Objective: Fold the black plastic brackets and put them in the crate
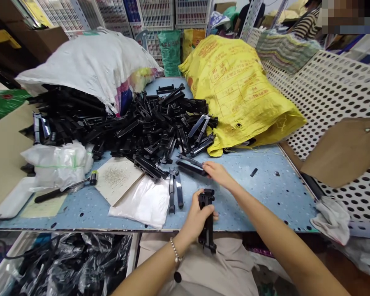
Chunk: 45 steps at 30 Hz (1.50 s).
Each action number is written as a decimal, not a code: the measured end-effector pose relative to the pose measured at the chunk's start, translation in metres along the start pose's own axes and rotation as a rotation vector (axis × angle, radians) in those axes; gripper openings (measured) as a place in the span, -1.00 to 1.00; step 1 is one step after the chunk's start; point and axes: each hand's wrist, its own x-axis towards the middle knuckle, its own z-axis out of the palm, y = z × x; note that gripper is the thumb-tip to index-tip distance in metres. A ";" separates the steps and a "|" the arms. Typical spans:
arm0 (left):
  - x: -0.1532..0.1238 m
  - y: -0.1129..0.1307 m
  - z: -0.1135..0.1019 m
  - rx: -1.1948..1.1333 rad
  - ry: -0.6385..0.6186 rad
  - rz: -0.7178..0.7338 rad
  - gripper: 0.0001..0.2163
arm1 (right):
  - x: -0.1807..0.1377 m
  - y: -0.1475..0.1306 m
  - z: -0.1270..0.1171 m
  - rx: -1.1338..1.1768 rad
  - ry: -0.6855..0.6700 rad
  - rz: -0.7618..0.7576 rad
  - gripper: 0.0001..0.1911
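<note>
My left hand (194, 218), with a beaded bracelet at the wrist, is wrapped round a long black plastic part (207, 232) held upright at the table's front edge. My right hand (217, 173) reaches just beyond it and pinches the near end of a slim black plastic piece (189, 166). Left of my hands, a pair of narrow black strips (175, 191) lies side by side on the blue table (243, 197). Behind them spreads a large heap of similar black parts (151, 123).
A white sack (89, 61) and a yellow sack (234, 90) flank the heap. At left lie a hammer-like tool (64, 190), a bundle of clear bags (60, 160), a pale board (117, 176) and flat plastic bags (144, 201). A perforated white panel (336, 98) borders the right side.
</note>
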 end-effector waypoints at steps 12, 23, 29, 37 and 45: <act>0.030 0.021 0.018 -0.216 -0.031 0.392 -0.42 | -0.094 0.011 0.005 0.809 0.033 0.140 -0.67; 0.024 0.028 -0.015 -0.446 0.192 0.229 -0.59 | -0.127 0.018 -0.001 -0.153 -0.231 -0.284 -0.39; 0.007 0.046 -0.016 -0.467 0.058 0.111 -0.56 | -0.152 0.022 -0.021 -0.463 -0.418 -0.393 -0.72; -0.015 0.068 -0.032 -0.539 -0.003 0.154 -0.59 | -0.125 0.068 -0.028 -0.537 0.228 -0.295 -0.60; -0.033 0.056 -0.010 -0.062 -0.114 0.048 -0.70 | -0.123 0.007 -0.013 -0.534 0.416 -0.586 -0.56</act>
